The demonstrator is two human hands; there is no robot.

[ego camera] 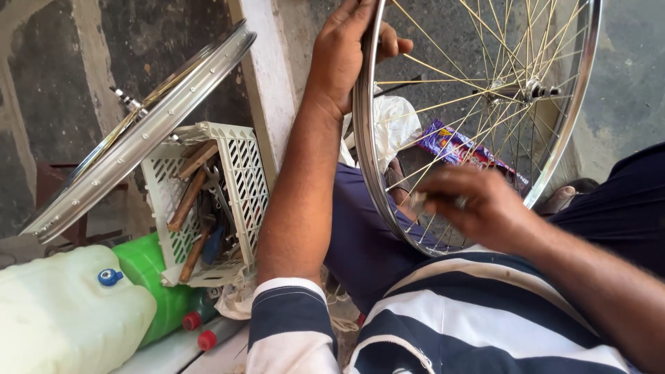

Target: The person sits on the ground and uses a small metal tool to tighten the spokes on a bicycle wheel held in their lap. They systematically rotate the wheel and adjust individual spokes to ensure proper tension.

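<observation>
1. Clamped around the shiny rim of the spoked wheel [478,104], the left hand [343,55] grips near the top left of the hoop, palm outside, fingers curled over to the inner side.
2. Lower down, the right hand [471,204] is at the spokes near the bottom of the rim, fingers pinched together on something small and pale (blurred, so I cannot tell what it is).
3. That wheel stands upright in front of the person's lap, its hub [533,90] toward the upper right with thin golden spokes fanning out to the rim.
4. Behind the spokes lie a purple wrapper [457,145] and a crumpled white plastic bag [398,121] on the ground.
5. Below the hands show a navy-and-white striped shirt [478,312] and dark blue trousers [357,235].
6. To the left, a white plastic crate [242,166] holds wooden-handled tools [190,201], pliers among them.
7. A second wheel rim [145,128] leans tilted above the crate.
8. At the bottom left lie a pale jug with a blue cap [62,312] and, touching it, a green bottle [156,277].
</observation>
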